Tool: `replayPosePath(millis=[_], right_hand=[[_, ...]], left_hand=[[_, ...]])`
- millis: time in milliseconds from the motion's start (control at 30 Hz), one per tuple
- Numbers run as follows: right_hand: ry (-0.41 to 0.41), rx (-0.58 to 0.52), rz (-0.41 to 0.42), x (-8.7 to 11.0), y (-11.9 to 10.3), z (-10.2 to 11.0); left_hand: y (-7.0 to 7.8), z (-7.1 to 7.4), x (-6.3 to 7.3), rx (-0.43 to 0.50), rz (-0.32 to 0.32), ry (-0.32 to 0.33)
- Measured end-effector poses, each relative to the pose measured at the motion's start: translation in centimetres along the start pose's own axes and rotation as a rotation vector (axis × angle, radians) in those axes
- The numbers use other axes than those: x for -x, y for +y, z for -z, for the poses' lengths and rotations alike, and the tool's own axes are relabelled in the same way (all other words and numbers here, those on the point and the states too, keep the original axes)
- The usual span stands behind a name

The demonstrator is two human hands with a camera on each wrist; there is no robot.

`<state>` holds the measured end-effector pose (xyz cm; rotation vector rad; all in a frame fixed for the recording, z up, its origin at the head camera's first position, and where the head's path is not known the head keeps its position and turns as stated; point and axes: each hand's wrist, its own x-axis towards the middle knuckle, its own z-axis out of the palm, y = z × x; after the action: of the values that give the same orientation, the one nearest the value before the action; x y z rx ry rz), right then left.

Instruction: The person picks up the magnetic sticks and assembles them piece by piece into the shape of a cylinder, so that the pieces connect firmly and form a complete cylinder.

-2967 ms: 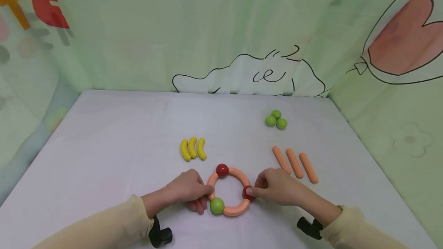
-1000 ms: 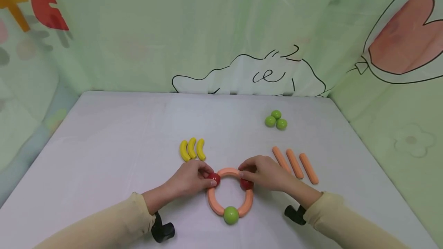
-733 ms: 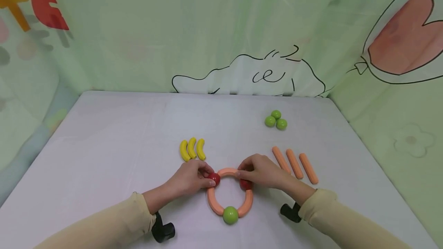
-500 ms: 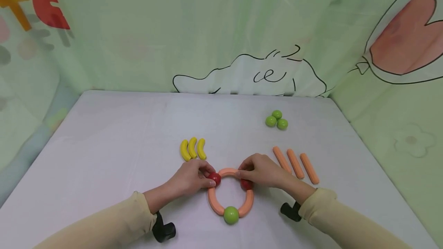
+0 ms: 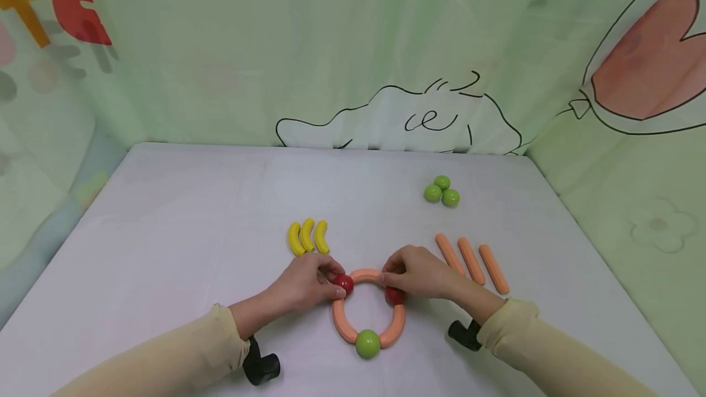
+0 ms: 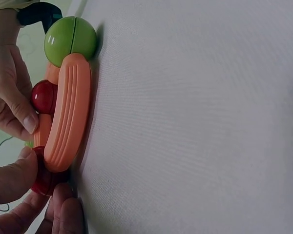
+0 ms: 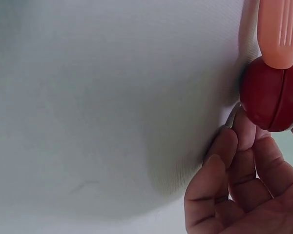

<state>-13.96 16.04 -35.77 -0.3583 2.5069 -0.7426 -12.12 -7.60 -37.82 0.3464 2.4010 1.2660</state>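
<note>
A closed, ribbed orange ring (image 5: 343, 325) lay on the white-covered table (image 5: 209, 207), where we saw the left hand (image 5: 306, 280) pinch its left glossy red ball (image 5: 345, 285), the right hand (image 5: 417, 271) grip it by its right glossy red ball (image 5: 394, 296); uneven tugging, we judged, could have popped it apart, loosing the glossy green ball (image 5: 368, 344).

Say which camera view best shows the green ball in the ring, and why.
The left wrist view: the green ball appears large, its seam visible. The head view shows it smaller, at the near side of the ring; the right wrist view doesn't show it.
</note>
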Motion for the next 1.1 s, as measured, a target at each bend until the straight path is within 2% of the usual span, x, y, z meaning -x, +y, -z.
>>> replayPosePath(millis=[133,300,533,833,1000,1100], right_hand=[[0.005,-0.007,-0.003,0.3,0.2,0.1],[-0.006,-0.005,-0.011,1.7,0.8,0.8],[-0.035,-0.047,0.048,2.8,1.9,0.7],[0.023,-0.017,0.022,1.7,0.9,0.4],[0.048,0.000,-0.028,0.7,0.1,0.0],[0.049,-0.006,-0.042,0.5,0.0,0.0]], left_hand=[[0.0,0.0,0.1,0.007,0.004,-0.005],[0.0,0.1,0.1,0.006,-0.007,-0.016],[0.1,0.2,0.2,0.005,-0.019,-0.007],[0.1,0.2,0.3,0.003,-0.022,-0.006],[0.0,0.3,0.2,-0.002,-0.034,-0.008],[-0.1,0.3,0.3,-0.006,-0.014,-0.008]])
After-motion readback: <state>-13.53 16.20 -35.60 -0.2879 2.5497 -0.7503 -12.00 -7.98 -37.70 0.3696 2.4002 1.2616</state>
